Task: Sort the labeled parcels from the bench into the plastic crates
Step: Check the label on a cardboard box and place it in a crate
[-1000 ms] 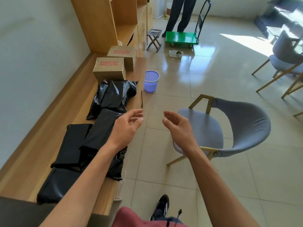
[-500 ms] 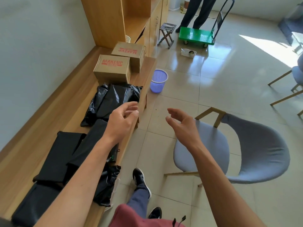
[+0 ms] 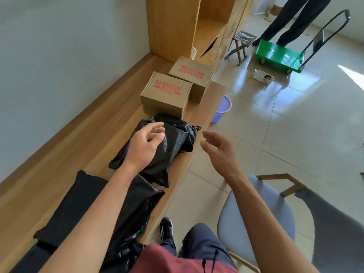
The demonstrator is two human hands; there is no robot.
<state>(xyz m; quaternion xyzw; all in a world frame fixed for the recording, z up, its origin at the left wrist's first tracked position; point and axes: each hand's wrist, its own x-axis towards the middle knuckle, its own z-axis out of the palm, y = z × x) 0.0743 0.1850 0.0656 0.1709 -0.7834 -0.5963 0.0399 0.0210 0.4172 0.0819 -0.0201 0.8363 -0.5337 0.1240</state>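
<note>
Plainly, both hands are hovering empty, each grip apart with fingers loosely curved and clamped on nothing. The left hand [image 3: 146,144] is hanging over the crumpled black plastic mailer parcel [image 3: 173,146] that is lying on the long wooden tabletop [image 3: 65,154], near its front edge; whether the fingertips are touching the plastic cannot be told. The right hand [image 3: 218,152] is floating off the tabletop's edge, over the tiled floor, palm turned inward toward the left hand, which suggests the two are framing the parcel for a two-handed lift, since a limp bag sags if taken from one side only.

More flat black plastic parcels [image 3: 74,205] are lying overlapped along the tabletop nearer the person, partly hidden under the left forearm. Beyond the crumpled parcel, two brown cardboard boxes printed MAKEUP in red [image 3: 167,93] are sitting side by side, touching, against the end by the wooden shelving unit.

No crate is showing clearly. A round lilac plastic basket [image 3: 221,111] is standing on the floor just beside the tabletop's end, and a small white wire basket [image 3: 263,76] is lying farther out, near a green platform trolley [image 3: 279,56] where another person is standing. A grey padded chair with wooden legs [image 3: 256,219] is sitting close on the right, so the carrying path probably runs between it and the tabletop. No labels are readable on the bags.
</note>
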